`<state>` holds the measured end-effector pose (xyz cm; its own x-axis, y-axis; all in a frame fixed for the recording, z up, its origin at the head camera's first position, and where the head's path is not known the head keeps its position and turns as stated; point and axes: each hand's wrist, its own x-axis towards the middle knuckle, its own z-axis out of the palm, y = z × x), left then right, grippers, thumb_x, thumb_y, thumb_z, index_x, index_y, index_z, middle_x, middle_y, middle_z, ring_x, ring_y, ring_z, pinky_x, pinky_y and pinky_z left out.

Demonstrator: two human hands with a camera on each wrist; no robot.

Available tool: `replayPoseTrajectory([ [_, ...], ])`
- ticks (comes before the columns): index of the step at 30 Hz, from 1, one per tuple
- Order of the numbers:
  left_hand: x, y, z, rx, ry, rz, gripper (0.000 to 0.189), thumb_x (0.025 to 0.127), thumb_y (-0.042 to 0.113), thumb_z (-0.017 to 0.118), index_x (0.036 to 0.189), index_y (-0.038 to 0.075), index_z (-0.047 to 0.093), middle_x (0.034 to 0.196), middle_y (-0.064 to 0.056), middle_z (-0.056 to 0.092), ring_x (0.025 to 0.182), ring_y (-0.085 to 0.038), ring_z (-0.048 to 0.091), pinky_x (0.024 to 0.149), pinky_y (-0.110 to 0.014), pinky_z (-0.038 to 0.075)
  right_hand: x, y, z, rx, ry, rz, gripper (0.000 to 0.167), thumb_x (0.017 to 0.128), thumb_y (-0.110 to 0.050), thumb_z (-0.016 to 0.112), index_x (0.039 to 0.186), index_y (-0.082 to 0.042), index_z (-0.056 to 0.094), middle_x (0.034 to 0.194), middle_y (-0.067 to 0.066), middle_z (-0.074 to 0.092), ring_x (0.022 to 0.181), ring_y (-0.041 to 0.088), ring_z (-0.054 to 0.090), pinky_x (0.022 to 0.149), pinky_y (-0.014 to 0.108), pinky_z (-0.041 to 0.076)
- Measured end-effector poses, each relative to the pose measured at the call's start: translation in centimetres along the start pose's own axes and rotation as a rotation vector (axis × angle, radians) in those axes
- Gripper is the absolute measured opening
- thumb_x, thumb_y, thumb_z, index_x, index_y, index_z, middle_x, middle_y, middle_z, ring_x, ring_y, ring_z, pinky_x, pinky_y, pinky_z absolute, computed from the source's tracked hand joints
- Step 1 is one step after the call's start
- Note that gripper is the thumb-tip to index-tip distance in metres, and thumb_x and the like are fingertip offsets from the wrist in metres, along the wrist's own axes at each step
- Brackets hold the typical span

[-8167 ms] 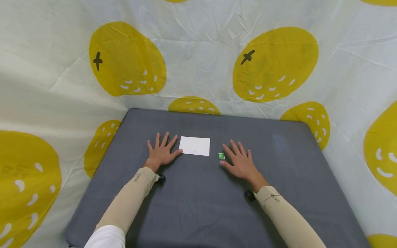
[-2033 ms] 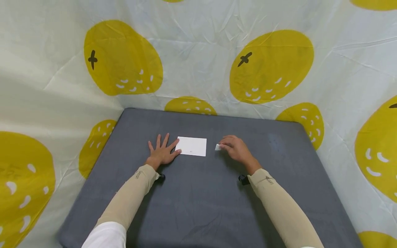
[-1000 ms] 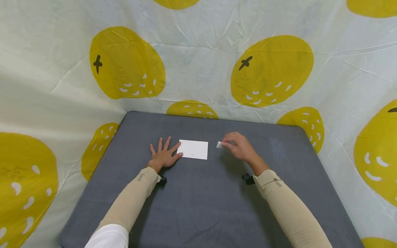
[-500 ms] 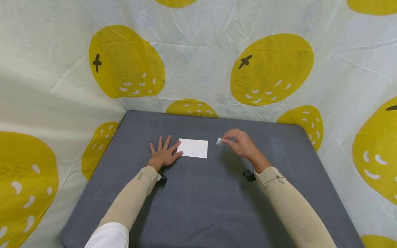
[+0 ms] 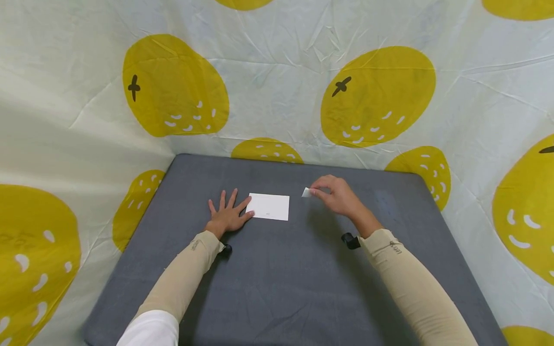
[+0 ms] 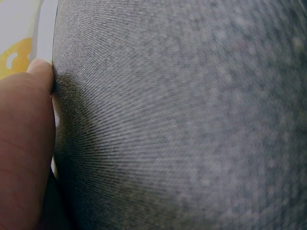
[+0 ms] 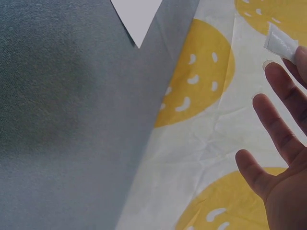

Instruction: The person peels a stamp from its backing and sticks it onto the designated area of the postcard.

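A white card (image 5: 272, 207) with a tiny print near its lower edge lies flat on the grey padded table. My left hand (image 5: 227, 218) rests with fingers spread, thumb and index fingertip on the card's left edge. In the left wrist view the thumb (image 6: 24, 129) reaches the card's white edge (image 6: 46, 33). Right of the card, my right hand (image 5: 339, 196) pinches a small postage stamp (image 5: 306, 192) between thumb and index finger, above the table. The right wrist view shows the stamp's (image 7: 281, 42) pale back and perforated edge; the other fingers are spread apart.
The grey table (image 5: 268, 288) meets a white curtain (image 5: 277, 96) with yellow fruit prints at its back and sides. Black wrist cameras (image 5: 350, 240) sit under both sleeved wrists. A shadow falls below the right arm.
Earlier the stamp lay green side up by my flat right hand; now it is pinched and raised, pale back showing. The right hand has risen slightly; the left stays on the card.
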<state>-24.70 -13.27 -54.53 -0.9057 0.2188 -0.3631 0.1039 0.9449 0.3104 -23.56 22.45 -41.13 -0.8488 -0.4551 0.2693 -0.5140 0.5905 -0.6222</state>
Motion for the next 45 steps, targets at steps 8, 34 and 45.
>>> replayPoseTrajectory([
  [8, 0.1, 0.0, -0.3, -0.01, 0.007, 0.003, 0.072, 0.103, 0.075, 0.03, 0.166, 0.046, 0.009, 0.177, -0.005, -0.014, 0.16, -0.043, -0.025, 0.117, -0.08, -0.019, 0.3, -0.7, -0.8, -0.01, 0.01, -0.033, 0.008, 0.094, -0.009, 0.077, 0.098, -0.004, 0.081, 0.1, 0.013, 0.079, 0.102, 0.031, 0.068, 0.092, 0.053, 0.056],
  [34, -0.6, -0.3, -0.4, -0.001, 0.045, 0.018, 0.073, 0.103, 0.073, 0.036, 0.166, 0.044, 0.015, 0.178, -0.007, -0.004, 0.162, -0.045, -0.016, 0.118, -0.082, -0.013, 0.9, -2.7, -2.1, 0.009, 0.01, -0.043, 0.009, 0.097, -0.011, 0.074, 0.102, -0.006, 0.08, 0.103, 0.011, 0.078, 0.1, 0.029, 0.068, 0.088, 0.051, 0.057],
  [45, -0.5, -0.1, -0.7, 0.015, 0.043, 0.05, 0.075, 0.103, 0.073, 0.038, 0.167, 0.043, 0.014, 0.179, -0.005, -0.001, 0.164, -0.043, -0.009, 0.12, -0.082, -0.006, 1.1, -3.4, -2.7, 0.017, 0.034, -0.048, 0.009, 0.095, -0.007, 0.075, 0.102, -0.003, 0.08, 0.101, 0.014, 0.078, 0.097, 0.029, 0.068, 0.088, 0.046, 0.056],
])
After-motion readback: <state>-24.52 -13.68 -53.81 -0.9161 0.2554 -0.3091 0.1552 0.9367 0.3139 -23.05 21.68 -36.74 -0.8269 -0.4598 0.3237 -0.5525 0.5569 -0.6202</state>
